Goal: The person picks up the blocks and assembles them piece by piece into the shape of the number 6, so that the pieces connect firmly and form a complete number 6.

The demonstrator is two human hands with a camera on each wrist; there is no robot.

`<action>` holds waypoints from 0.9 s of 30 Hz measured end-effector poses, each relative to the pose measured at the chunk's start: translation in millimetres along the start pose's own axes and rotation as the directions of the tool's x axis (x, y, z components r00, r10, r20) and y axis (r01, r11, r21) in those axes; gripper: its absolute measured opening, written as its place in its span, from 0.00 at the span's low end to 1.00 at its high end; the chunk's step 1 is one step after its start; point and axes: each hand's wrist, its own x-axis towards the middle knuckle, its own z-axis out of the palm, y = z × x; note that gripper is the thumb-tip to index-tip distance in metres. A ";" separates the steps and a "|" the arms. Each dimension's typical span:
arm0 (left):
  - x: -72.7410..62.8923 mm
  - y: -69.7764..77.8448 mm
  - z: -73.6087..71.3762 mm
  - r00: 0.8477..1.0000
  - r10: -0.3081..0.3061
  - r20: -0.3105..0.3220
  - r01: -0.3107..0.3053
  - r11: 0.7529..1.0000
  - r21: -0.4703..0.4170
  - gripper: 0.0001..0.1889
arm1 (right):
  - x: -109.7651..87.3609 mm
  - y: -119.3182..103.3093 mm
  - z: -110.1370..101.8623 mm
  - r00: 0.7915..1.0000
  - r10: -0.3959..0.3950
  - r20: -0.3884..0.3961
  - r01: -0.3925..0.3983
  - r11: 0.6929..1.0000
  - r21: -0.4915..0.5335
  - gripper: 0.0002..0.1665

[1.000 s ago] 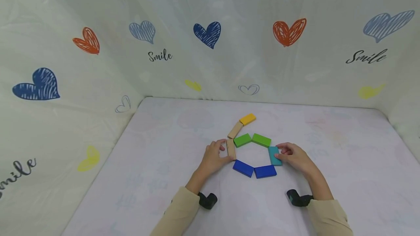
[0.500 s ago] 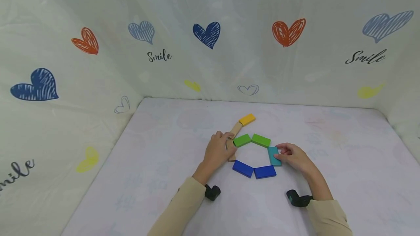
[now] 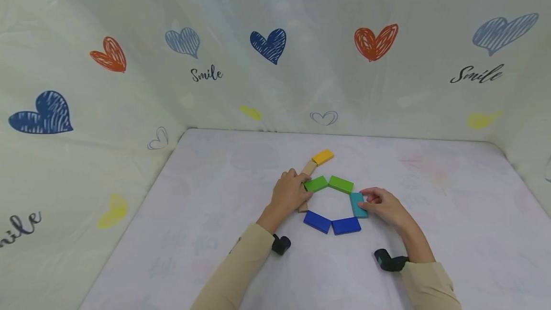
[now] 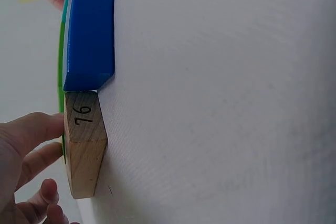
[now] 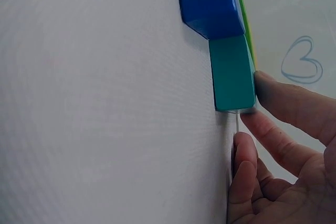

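Observation:
Flat blocks form a ring on the table in the head view. My left hand reaches over the left side, thumb and index finger at either side of the left green block's near end. Under that hand is a wooden block, mostly hidden; its end with black digits shows in the left wrist view. On the right, my right hand pinches the teal block between thumb and fingers. A second green block lies between the first and the teal. Two blue blocks make the near side.
Another wooden block leads up from the ring's upper left to a yellow block. Behind the white table hangs a pale sheet printed with hearts. Black wrist cameras jut inward from both wrists.
My left hand has moved up and right from the wooden block's side to the left green block's end. The right hand stays on the teal block, and the blocks keep their arrangement.

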 end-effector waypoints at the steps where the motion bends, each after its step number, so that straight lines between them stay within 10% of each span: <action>1: 0.3 0.2 0.2 1.000 -0.002 0.004 0.002 1.000 0.001 0.20 | -0.2 -0.2 -0.1 1.000 0.000 0.000 0.000 1.000 -0.001 0.31; 27: 2.1 0.9 2.6 1.000 0.002 -0.006 -0.002 1.000 -0.003 0.18 | 0.3 -0.1 2.1 0.999 0.033 0.007 -0.033 0.999 0.009 0.29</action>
